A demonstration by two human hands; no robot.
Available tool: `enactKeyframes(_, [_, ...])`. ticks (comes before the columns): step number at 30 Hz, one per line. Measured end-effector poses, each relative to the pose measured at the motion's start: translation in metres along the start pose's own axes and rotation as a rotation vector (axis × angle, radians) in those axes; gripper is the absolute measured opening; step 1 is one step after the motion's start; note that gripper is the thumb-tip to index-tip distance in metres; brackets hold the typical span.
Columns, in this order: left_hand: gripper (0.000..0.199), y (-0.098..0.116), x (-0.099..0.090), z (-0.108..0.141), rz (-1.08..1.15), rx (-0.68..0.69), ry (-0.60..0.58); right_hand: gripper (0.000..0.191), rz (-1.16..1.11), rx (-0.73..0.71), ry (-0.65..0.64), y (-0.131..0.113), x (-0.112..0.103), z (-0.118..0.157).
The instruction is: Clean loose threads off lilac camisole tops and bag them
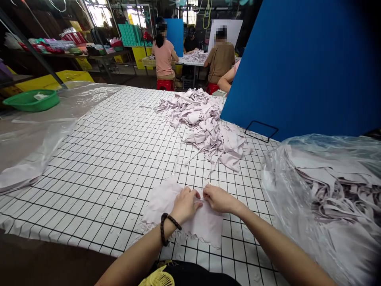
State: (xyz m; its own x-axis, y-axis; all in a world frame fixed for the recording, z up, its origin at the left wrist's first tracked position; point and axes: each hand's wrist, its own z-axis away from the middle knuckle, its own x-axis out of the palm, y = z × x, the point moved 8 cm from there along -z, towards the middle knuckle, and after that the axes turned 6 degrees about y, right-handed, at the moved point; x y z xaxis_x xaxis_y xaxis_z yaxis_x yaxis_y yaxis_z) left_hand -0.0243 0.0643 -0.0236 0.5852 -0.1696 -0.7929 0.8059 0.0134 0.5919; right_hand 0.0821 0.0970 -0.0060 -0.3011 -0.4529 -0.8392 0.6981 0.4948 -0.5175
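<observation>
A pale lilac piece of fabric (206, 226) with a wavy lower edge lies on the checked tablecloth close to my body. My left hand (186, 204), with a dark beaded bracelet at the wrist, pinches its upper middle between thumb and fingers. Right beside it, my right hand (218, 198) is closed at the fabric's top edge; its fingertips are pressed together, and whatever small part they grip is hard to make out. A thin strap runs up from the fabric toward a heap of similar lilac pieces (202, 115) further back on the table.
At right, a clear plastic bag (278, 190) holds stacked lilac pieces with straps. A large blue panel (300, 71) stands behind it, near a black wire stand (262, 131). A green basin (32, 100) sits at left. Small scraps dot the tablecloth (98, 159). Several people sit beyond.
</observation>
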Motion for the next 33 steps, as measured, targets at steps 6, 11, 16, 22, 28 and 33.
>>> enactKeyframes(6, [0.023,-0.002,0.001,-0.003,-0.009,0.004,0.024,0.01,0.094,-0.044,-0.089,-0.005,0.007,-0.006])
enactKeyframes(11, [0.023,-0.003,0.002,-0.003,0.004,0.0,0.03,0.009,0.165,-0.062,-0.13,-0.01,0.007,-0.008])
enactKeyframes(16, [0.023,-0.003,0.003,-0.004,0.007,-0.007,0.02,0.01,0.259,-0.106,-0.17,-0.021,0.003,-0.011])
enactKeyframes(22, [0.025,-0.003,0.001,-0.004,-0.005,-0.015,0.003,0.01,0.33,-0.17,-0.206,-0.034,0.006,-0.02])
enactKeyframes(28, [0.025,-0.003,0.003,-0.004,0.001,-0.027,-0.012,0.009,0.143,-0.069,-0.144,-0.02,0.001,-0.024])
enactKeyframes(33, [0.04,-0.002,-0.004,0.006,0.098,-0.004,0.126,0.016,-0.043,0.035,-0.117,0.022,-0.02,-0.018])
